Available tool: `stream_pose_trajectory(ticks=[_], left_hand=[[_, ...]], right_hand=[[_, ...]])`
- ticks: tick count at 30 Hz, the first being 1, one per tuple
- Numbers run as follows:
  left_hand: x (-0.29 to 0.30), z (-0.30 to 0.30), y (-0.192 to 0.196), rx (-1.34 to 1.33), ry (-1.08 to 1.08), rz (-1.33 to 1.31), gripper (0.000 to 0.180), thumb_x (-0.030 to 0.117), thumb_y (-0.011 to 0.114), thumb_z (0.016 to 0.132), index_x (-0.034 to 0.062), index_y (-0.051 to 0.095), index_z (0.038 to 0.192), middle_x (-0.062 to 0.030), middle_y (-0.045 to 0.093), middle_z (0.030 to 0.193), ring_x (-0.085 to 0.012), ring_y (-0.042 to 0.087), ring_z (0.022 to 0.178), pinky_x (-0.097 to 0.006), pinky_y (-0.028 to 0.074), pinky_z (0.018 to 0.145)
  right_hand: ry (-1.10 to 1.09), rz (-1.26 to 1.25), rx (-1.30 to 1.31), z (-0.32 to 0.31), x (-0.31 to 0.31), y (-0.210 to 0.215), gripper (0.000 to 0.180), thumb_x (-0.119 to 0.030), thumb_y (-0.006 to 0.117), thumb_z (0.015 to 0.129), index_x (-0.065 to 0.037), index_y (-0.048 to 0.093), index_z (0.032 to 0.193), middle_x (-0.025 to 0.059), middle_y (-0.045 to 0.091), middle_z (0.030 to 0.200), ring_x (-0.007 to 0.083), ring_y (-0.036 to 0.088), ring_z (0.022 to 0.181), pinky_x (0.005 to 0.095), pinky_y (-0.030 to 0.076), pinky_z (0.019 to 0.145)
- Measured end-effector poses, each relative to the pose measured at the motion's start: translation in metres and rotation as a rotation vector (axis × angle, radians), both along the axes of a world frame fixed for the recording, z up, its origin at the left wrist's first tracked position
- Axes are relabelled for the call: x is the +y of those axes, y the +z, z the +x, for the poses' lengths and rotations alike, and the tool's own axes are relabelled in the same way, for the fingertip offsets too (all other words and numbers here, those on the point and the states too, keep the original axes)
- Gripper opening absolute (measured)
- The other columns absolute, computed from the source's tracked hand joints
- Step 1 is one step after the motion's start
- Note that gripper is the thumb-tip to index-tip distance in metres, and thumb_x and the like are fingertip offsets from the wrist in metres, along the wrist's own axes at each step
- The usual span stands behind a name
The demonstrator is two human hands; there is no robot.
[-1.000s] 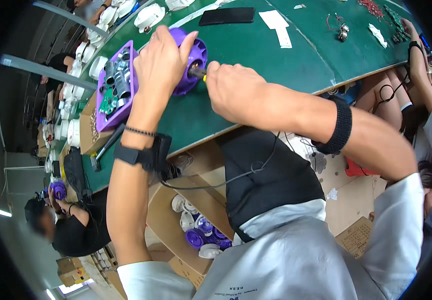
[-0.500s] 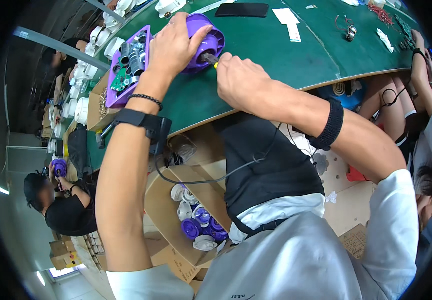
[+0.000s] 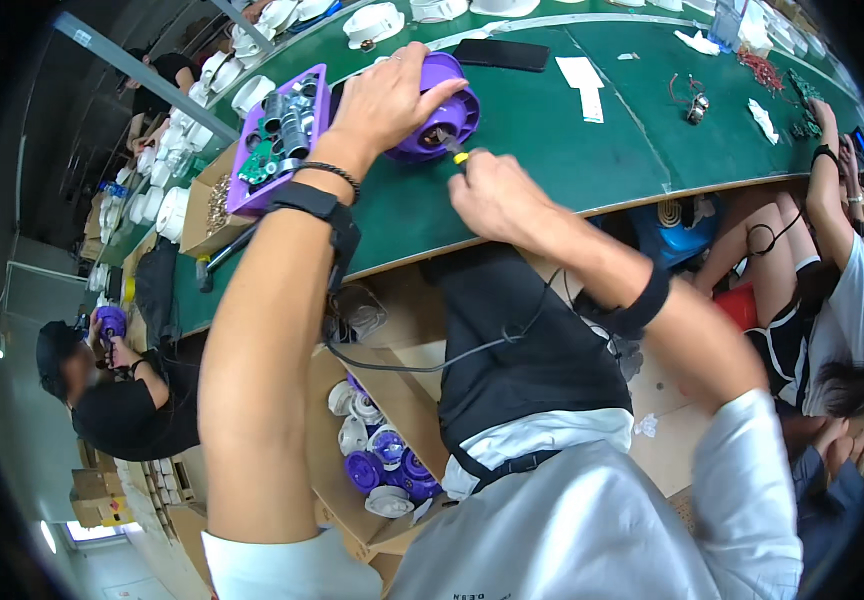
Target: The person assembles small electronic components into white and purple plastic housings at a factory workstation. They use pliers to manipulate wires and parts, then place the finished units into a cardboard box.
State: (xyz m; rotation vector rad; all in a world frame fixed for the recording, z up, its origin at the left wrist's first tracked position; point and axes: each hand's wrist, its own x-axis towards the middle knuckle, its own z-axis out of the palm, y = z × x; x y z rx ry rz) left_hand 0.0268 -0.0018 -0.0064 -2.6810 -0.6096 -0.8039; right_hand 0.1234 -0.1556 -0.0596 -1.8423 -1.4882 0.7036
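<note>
Your left hand [image 3: 387, 95] is gripping the purple housing [image 3: 442, 110] while your right hand [image 3: 497, 195] is clenching a screwdriver [image 3: 455, 155]; the tip may be slipping if tilted.

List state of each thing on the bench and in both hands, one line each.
left hand: gripping the purple round housing from above
purple round housing: on its side on the green table, held
right hand: closed on a yellow-tipped tool, tip at the housing
purple tray: filled with parts
black flat device: lying flat, untouched
cardboard box: open, holding purple and white parts
</note>
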Motion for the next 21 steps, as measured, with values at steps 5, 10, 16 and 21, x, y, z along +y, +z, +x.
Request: stream_pose_trajectory(ticks=[5, 10, 16, 21], left_hand=[[-0.009, 0.003, 0.000, 0.052, 0.164, -0.044, 0.064, 0.063, 0.057, 0.088, 0.0005, 0.055, 0.101, -0.0200, 0.069, 0.090, -0.0389, 0.069, 0.082, -0.047, 0.056, 0.066], [-0.010, 0.013, 0.005, -0.030, 0.009, -0.004, 0.060, 0.060, 0.058, 0.090, 0.0025, 0.054, 0.105, -0.0217, 0.069, 0.089, -0.0415, 0.067, 0.082, -0.050, 0.054, 0.067], [-0.010, 0.022, -0.001, -0.010, 0.006, -0.087, 0.060, 0.060, 0.057, 0.090, 0.0023, 0.056, 0.105, -0.0210, 0.069, 0.095, -0.0397, 0.067, 0.086, -0.048, 0.054, 0.070], [-0.015, 0.036, 0.000, -0.027, -0.061, -0.087, 0.063, 0.061, 0.055, 0.090, 0.0020, 0.057, 0.113, -0.0195, 0.069, 0.103, -0.0377, 0.068, 0.090, -0.046, 0.055, 0.074]], right_hand=[[0.091, -0.020, -0.265, 0.007, -0.008, 0.021, 0.029, -0.014, 0.049, 0.089, 0.010, 0.059, 0.102, 0.0347, 0.065, 0.102, 0.0441, 0.067, 0.096, 0.0461, 0.056, 0.081], [0.182, -0.216, 1.636, 0.011, -0.008, -0.004, 0.014, -0.015, 0.050, 0.094, -0.009, 0.050, 0.082, -0.0008, 0.045, 0.064, 0.0120, 0.044, 0.050, 0.0289, 0.037, 0.044], [0.210, -0.339, 1.825, 0.026, -0.022, 0.006, 0.020, -0.020, 0.050, 0.097, -0.010, 0.046, 0.081, -0.0066, 0.033, 0.062, 0.0063, 0.031, 0.050, 0.0235, 0.027, 0.043], [0.359, -0.139, 2.234, 0.019, -0.036, -0.012, 0.019, -0.020, 0.047, 0.100, -0.008, 0.046, 0.085, -0.0039, 0.034, 0.066, 0.0083, 0.032, 0.057, 0.0245, 0.029, 0.050]])
